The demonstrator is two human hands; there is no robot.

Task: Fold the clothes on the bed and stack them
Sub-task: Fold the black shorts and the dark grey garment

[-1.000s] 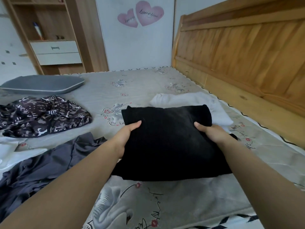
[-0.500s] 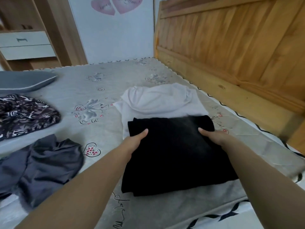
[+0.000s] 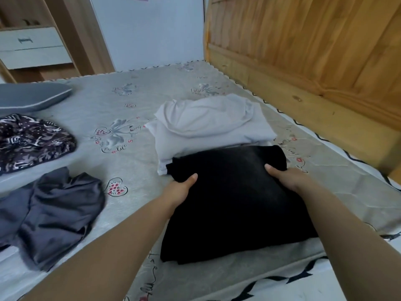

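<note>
- The folded black garment (image 3: 234,203) was a chunky rectangle, plain dark fabric with no print I could make out, layers showing along its near edge.
- Left hand (image 3: 180,187) gripped its left side, thumb lying on top and the other fingers tucked under the cloth, so hidden.
- Right hand (image 3: 286,177) gripped the right side the same way, thumb on top, the rest out of sight underneath.
- The far edge of the black piece overlapped the near edge of the folded white garment (image 3: 206,124), which sat on the bed (image 3: 138,153) near the wooden headboard (image 3: 303,51). That white one looked a bit rumpled on top.
- Off to the left on the bed: a crumpled grey garment (image 3: 54,209), a dark patterned garment (image 3: 32,140) further back, and a grey pillow (image 3: 30,98) behind that. None of those looked folded.
</note>
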